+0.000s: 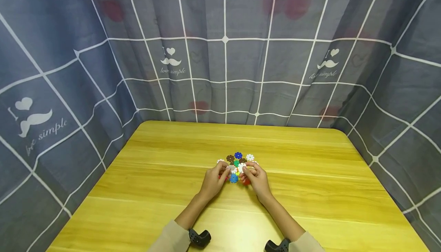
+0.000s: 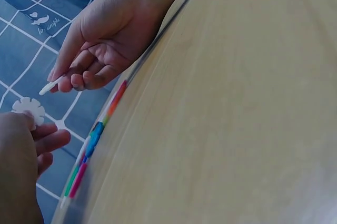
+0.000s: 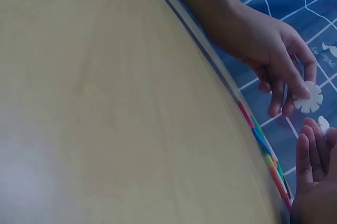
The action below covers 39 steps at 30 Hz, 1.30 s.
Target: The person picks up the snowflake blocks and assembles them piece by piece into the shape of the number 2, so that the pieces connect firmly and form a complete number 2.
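Observation:
My left hand (image 1: 214,181) pinches a white notched snowflake disc (image 2: 30,109) between thumb and fingers. Close by on its right, my right hand (image 1: 257,179) pinches another white snowflake disc (image 1: 242,167), seen nearly edge-on in the left wrist view. A small gap separates the two discs in both wrist views. Beneath and behind the hands lies a cluster of loose discs: dark blue (image 1: 238,155), brown (image 1: 230,158), green (image 1: 236,163), light blue (image 1: 234,178), white (image 1: 250,157) and red (image 1: 246,182). The hands partly cover the cluster.
The discs lie on a wood-grain table (image 1: 165,150) around the middle. A grey-blue curtain (image 1: 206,60) with white grid lines hangs behind and on both sides. Black wrist devices (image 1: 200,239) sit near the beige sleeves.

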Each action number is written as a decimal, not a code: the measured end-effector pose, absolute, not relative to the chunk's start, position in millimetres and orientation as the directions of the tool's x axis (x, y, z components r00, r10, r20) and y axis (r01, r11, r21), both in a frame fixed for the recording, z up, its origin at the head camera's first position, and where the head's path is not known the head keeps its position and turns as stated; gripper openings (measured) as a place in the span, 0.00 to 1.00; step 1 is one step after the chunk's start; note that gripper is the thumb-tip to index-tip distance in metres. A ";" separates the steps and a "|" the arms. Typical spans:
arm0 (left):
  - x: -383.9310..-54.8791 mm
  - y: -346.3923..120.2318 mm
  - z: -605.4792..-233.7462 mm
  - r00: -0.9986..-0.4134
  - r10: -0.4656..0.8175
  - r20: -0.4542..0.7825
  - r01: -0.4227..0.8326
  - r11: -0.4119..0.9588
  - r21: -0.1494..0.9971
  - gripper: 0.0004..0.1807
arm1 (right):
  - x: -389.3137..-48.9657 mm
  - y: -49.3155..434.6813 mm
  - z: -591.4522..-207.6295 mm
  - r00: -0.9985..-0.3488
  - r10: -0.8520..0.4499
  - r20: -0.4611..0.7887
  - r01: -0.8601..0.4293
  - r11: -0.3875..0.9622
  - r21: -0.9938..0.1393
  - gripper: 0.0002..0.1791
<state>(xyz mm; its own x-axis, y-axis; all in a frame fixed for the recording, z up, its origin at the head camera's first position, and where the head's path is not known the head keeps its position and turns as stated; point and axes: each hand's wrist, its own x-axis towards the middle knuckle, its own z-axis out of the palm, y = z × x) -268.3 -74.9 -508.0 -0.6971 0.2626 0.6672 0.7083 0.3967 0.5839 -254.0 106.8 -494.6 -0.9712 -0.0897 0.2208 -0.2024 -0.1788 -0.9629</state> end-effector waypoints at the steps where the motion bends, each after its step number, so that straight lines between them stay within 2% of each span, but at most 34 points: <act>1: -267.9 -75.0 -508.2 -0.694 0.269 0.668 0.710 0.410 0.573 0.02 | -254.1 106.3 -495.9 -0.971 -0.093 0.221 -0.202 -0.182 -0.962 0.15; 5: -267.9 -75.6 -509.6 -0.673 0.302 0.676 0.727 0.438 0.529 0.02 | -258.8 106.0 -506.8 -0.969 -0.105 0.225 -0.201 -0.199 -0.959 0.15; 16: -269.3 -78.0 -511.5 -0.567 0.370 0.736 0.777 0.537 0.329 0.04 | -263.2 105.3 -518.7 -0.965 -0.110 0.236 -0.207 -0.231 -0.951 0.18; 26: -268.2 -77.3 -512.2 -0.555 0.387 0.736 0.786 0.534 0.311 0.04 | -262.6 105.2 -517.2 -0.959 -0.112 0.262 -0.234 -0.215 -0.948 0.16; 31: -266.4 -77.5 -510.1 -0.563 0.403 0.721 0.774 0.562 0.290 0.03 | -263.2 105.7 -516.7 -0.966 -0.139 0.216 -0.183 -0.218 -0.959 0.14; 39: -265.0 -76.1 -510.2 -0.519 0.430 0.739 0.791 0.569 0.224 0.05 | -263.6 107.1 -518.8 -0.954 -0.205 0.220 -0.167 -0.249 -0.954 0.15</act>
